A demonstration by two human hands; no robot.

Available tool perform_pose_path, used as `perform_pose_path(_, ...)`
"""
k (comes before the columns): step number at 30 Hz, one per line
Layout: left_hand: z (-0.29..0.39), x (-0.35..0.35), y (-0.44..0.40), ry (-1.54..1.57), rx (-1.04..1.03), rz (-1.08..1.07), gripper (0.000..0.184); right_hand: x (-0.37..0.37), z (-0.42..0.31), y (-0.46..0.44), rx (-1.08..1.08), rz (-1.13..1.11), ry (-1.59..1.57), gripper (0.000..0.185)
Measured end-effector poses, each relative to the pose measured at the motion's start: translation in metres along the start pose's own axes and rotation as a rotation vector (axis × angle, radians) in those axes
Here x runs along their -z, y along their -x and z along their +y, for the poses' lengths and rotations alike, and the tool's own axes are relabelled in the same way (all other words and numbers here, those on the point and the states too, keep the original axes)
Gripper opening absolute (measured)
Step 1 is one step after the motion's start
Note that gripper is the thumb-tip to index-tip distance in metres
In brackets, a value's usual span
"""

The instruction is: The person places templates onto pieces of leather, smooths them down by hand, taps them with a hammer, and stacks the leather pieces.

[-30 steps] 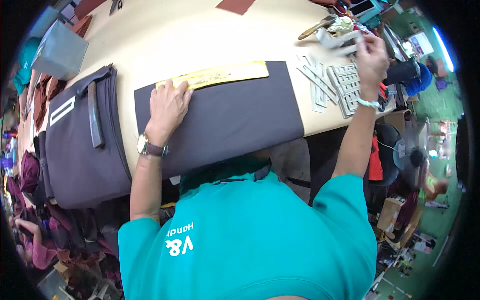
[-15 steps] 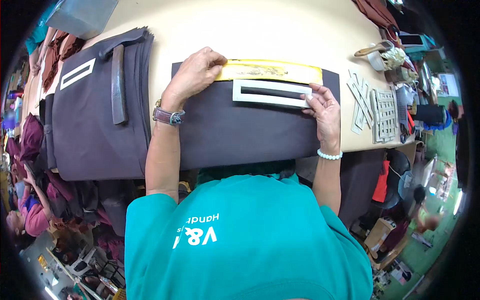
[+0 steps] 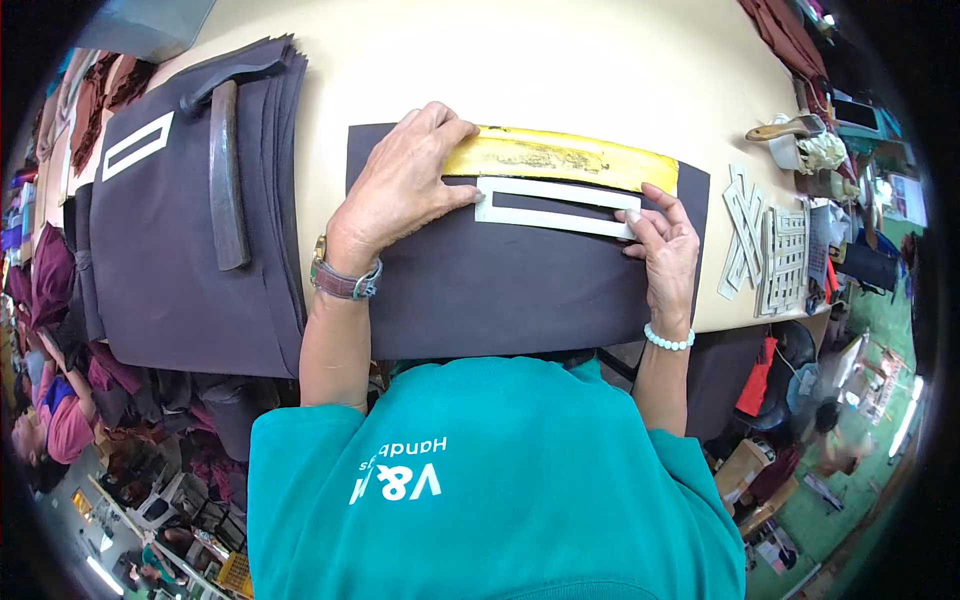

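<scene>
A sheet of dark fabric-like material point(image 3: 500, 290) lies in front of me, with a yellow strip point(image 3: 570, 157), dark smudges on it, along its far edge. Just below the strip is a white rectangular frame with a long slot point(image 3: 555, 222). My left hand point(image 3: 405, 175) is at the left: its fingertips press the strip's left end, and its thumb reaches the frame's left end. At the opposite end, my right hand point(image 3: 665, 235) pinches the frame between thumb and fingers.
To the left, a hammer point(image 3: 228, 175) and another white slotted frame point(image 3: 138, 147) rest on a stack of dark sheets point(image 3: 160, 260). At right lie several pale slotted pieces point(image 3: 785, 260), with a brush point(image 3: 785, 128) beyond them. A person in pink point(image 3: 65, 420) is at far left.
The left thumb has spread down from the yellow strip to the white frame's left end. The right hand keeps its pinch on the frame. The whole view has shifted slightly.
</scene>
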State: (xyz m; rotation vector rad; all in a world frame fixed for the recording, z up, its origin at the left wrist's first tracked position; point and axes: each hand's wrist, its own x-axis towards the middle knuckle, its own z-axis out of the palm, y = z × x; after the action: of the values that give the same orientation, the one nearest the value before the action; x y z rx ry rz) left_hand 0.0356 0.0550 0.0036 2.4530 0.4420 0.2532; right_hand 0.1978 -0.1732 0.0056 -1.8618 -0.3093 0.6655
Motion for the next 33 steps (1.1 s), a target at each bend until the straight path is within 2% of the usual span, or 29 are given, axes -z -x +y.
perform_pose_path(10,0.005,0.000,0.002,0.021,0.011,0.037,0.054,-0.002,-0.003,-0.002,-0.037,0.022,-0.044,0.041)
perform_pose_path(13,0.004,-0.003,0.003,0.008,-0.007,0.068,0.047,-0.002,-0.002,-0.003,-0.043,0.017,-0.040,0.041)
perform_pose_path(22,0.015,0.004,0.000,-0.002,0.045,0.003,0.052,0.007,0.004,0.004,0.080,0.120,0.193,0.037)
perform_pose_path(33,0.018,0.007,-0.004,-0.005,0.098,-0.038,0.054,0.003,0.006,0.003,0.027,0.182,0.118,0.042)
